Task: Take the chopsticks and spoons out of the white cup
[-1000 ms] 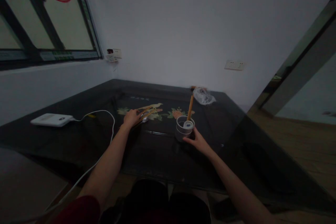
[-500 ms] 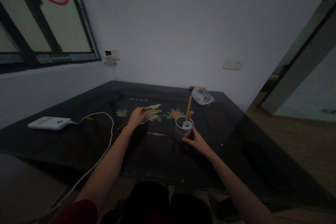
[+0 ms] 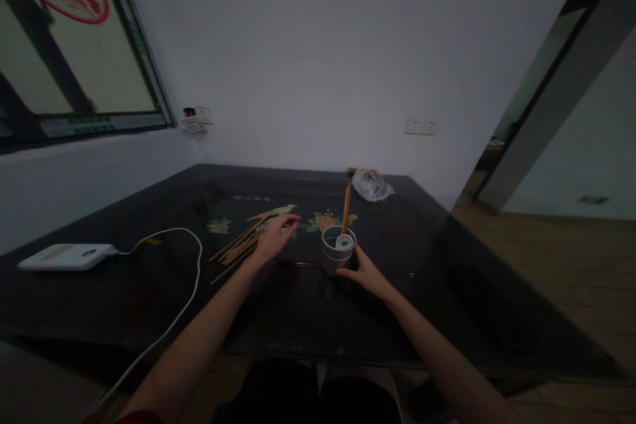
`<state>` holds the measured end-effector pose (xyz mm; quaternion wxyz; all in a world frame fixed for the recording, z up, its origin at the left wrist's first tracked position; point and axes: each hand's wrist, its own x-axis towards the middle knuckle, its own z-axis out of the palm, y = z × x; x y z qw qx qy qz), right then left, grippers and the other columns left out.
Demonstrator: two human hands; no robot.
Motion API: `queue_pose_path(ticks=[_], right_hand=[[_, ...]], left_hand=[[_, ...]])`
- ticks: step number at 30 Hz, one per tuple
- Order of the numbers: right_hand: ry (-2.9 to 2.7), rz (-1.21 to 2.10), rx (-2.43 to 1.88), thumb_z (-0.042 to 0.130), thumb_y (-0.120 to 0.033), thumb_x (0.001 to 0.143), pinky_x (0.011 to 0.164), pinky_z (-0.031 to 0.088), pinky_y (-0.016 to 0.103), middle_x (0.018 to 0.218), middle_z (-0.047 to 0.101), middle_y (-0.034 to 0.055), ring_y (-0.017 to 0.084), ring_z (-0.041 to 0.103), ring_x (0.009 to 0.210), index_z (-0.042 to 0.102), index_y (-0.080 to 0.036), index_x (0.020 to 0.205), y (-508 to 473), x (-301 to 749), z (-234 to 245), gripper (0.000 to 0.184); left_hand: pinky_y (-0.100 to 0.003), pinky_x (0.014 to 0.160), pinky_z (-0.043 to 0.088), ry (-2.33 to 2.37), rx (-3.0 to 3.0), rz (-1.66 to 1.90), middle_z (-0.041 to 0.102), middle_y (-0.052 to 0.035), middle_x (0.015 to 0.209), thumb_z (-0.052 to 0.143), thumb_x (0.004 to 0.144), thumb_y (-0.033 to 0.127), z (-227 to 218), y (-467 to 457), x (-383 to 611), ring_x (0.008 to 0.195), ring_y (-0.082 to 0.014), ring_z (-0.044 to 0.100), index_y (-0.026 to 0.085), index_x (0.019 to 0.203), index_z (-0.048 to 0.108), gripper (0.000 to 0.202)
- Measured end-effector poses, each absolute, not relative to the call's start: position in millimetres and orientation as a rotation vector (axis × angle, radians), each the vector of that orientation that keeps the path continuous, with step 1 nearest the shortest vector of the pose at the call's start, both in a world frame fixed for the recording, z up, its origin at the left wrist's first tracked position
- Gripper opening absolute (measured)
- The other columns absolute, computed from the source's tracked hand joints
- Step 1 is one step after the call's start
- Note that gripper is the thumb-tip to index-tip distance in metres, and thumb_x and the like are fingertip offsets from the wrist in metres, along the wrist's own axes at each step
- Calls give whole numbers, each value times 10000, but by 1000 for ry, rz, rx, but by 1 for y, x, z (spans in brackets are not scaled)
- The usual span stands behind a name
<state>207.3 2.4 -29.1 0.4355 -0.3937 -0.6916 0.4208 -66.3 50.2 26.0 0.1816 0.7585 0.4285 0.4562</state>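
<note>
A white cup [image 3: 332, 257] stands on the dark glass table [image 3: 308, 318] and holds one upright wooden chopstick [image 3: 346, 205] and a small white spoon [image 3: 343, 242]. My right hand [image 3: 362, 271] grips the cup's lower right side. My left hand [image 3: 277, 237] hovers just left of the cup with its fingers loosely apart, over the near ends of several loose chopsticks [image 3: 238, 245] lying on the table. I see nothing between its fingers.
A white device [image 3: 64, 256] with a white cable [image 3: 191, 278] lies at the left. A crumpled clear plastic bag [image 3: 370, 185] sits at the table's back edge. Wall sockets [image 3: 420, 126] are behind, and wooden floor and a doorway lie to the right.
My left hand has let go of the chopsticks it was gathering, lifted, and moved right toward the cup. The chopsticks now lie spread on the table. My right hand stays on the cup.
</note>
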Motion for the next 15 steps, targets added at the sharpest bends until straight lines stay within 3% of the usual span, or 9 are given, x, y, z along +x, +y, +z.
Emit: queue_pose_path(ticks=[9,15], right_hand=[[-1654,1143,-829,802,-319,620,1068,340,439,1338,494,99,264,456,1255,387,-245,1331,2,208,-24,826],[-1669,1135,-848,799,-328,630,1065,346,453,1339,492,99,272,439,1266,400,-246,1327,0,208,-22,807]], left_hand=[[-442,965,406,830,1870,1100,517,-156,1278,582,794,543,25,15,-19,1184,-288,485,178,1286,446,627],[-442,985,388,875,1825,1198,473,-157,1317,577,796,547,31,15,-12,1217,-285,450,183,1285,428,628]])
